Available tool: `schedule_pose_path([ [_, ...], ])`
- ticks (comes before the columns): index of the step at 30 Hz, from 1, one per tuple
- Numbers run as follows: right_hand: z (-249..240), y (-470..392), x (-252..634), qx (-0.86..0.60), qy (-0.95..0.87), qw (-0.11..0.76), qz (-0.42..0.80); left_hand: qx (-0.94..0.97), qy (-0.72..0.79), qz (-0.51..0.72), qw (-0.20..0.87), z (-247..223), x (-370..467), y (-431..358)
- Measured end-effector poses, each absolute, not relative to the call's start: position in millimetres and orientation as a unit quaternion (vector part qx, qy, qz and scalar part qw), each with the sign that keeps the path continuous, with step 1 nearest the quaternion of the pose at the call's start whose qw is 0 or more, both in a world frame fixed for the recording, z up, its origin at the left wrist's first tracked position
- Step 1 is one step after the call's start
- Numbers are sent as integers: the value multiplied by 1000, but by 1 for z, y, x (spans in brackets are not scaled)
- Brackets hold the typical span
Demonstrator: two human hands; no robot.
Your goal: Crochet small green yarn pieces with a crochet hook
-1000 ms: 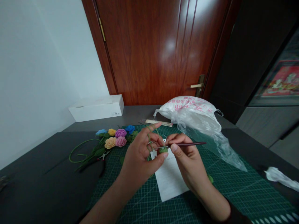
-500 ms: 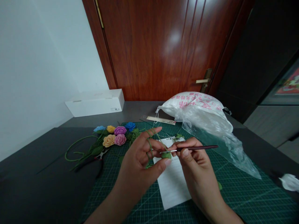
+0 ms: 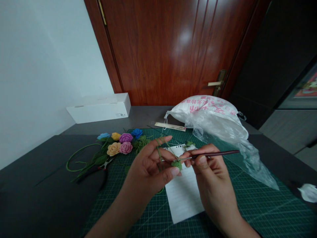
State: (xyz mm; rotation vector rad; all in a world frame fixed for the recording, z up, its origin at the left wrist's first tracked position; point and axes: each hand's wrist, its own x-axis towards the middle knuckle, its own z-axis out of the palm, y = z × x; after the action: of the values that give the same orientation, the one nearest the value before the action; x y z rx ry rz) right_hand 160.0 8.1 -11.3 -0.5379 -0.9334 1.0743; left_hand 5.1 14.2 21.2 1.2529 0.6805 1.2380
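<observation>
My left hand (image 3: pixel 151 168) pinches a small green crocheted piece (image 3: pixel 176 164) between thumb and fingers, and green yarn (image 3: pixel 159 153) is looped round its raised fingers. In my right hand (image 3: pixel 213 172) is a crochet hook (image 3: pixel 215 153) with a dark red handle, held nearly level. The hook's metal tip meets the top of the green piece. Beneath both hands lies a lined white sheet (image 3: pixel 184 198) on a green cutting mat (image 3: pixel 247 211).
Crocheted flowers (image 3: pixel 126 147) and pliers (image 3: pixel 105 165) lie at the left. Behind them stands a white box (image 3: pixel 99 109). A ruler (image 3: pixel 170 126) is at the mat's far edge, beside a white plastic bag (image 3: pixel 210 115). White crumpled material (image 3: pixel 307 192) sits far right.
The hook and my right hand have shifted slightly right, and the handle's end tilts up more. More of the green piece shows. The whole view has moved slightly.
</observation>
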Motion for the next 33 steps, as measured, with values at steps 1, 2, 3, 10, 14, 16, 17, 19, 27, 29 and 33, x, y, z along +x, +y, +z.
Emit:
schedule_pose_path([
  [1,-11,8,160,-245,-422,723,489,545,288,537,576,20,5,16],
  [2,-10,8,160,-246,-422,721,491,552,284,542,566,19,5,17],
  [3,-10,8,160,-246,-422,719,494,557,280,546,560,18,5,17],
  [10,-7,8,158,-220,-408,705,537,506,282,523,626,22,7,12],
  [14,-7,10,157,-199,-377,703,569,470,253,513,673,23,8,12],
  [16,-8,10,156,-194,-367,702,579,457,248,513,683,22,8,13],
  [17,-8,11,156,-194,-364,701,582,451,250,514,686,22,9,13],
  [19,-10,12,156,-198,-361,700,584,439,256,515,690,21,9,14],
  [27,-11,15,155,-218,-316,695,608,416,274,512,699,19,14,14],
  [29,-11,15,155,-226,-303,696,611,410,282,512,700,20,15,14],
  [33,-12,17,155,-251,-286,691,614,399,283,517,703,21,15,13],
])
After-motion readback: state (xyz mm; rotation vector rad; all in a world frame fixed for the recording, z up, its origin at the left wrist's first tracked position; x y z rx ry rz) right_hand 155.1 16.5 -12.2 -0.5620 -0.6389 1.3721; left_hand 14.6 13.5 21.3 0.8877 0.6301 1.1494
